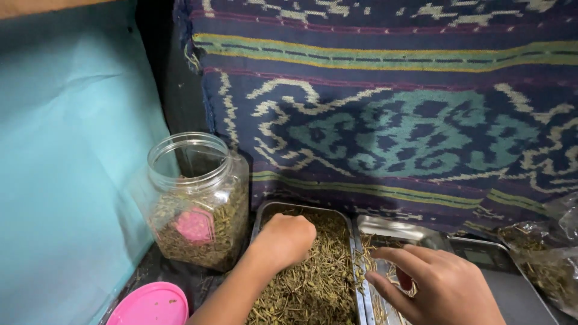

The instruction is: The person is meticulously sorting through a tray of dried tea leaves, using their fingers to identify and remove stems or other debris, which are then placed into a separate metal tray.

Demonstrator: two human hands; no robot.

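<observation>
My left hand is closed into a fist, pressed into a heap of dried, stick-like herb pieces filling a metal tray. My right hand hovers with fingers curled over a second, smaller metal tray that holds only a thin scatter of the same dried pieces; something small and red shows under its fingers. An open clear plastic jar, partly filled with the dried herb and a pink object inside, stands left of the trays.
A pink lid lies at the lower left. A digital scale sits to the right of the trays, and a clear plastic bag of dried herb lies beyond it. Patterned woven cloth hangs behind; a teal sheet covers the left.
</observation>
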